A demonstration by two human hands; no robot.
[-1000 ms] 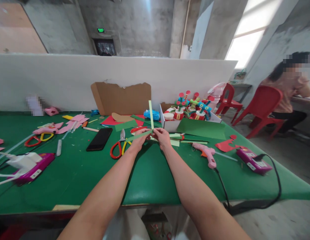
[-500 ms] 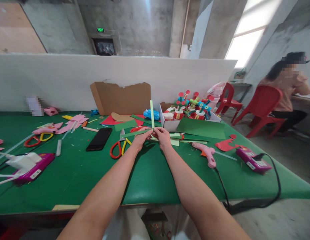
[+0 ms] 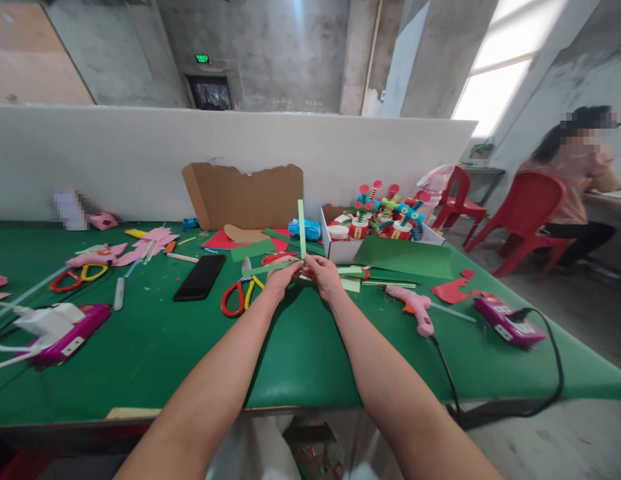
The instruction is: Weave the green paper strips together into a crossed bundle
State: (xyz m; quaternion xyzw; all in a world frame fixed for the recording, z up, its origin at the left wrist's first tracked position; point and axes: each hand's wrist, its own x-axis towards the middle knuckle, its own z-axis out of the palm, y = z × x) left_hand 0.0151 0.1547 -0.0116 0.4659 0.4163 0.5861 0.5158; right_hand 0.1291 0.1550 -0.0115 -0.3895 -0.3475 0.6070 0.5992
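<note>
My left hand (image 3: 281, 275) and my right hand (image 3: 324, 274) meet above the green table (image 3: 155, 347), both pinched on crossed green paper strips (image 3: 302, 230). One light green strip stands upright from the pinch; a darker one runs out to the left over the red-and-yellow scissors (image 3: 239, 294). More green strips and paper scraps lie on the table just behind my hands.
A black phone (image 3: 199, 277) lies left of the scissors. A pink glue gun (image 3: 415, 309) and a purple device (image 3: 507, 321) with a black cable sit right. A white box (image 3: 340, 251) of paper-cup figures, green sheet, cardboard and red paper stand behind. A person sits far right on a red chair (image 3: 527, 212).
The darker strip has dropped from slanting to nearly level on the left. My hands stay in place, still pinching the crossing.
</note>
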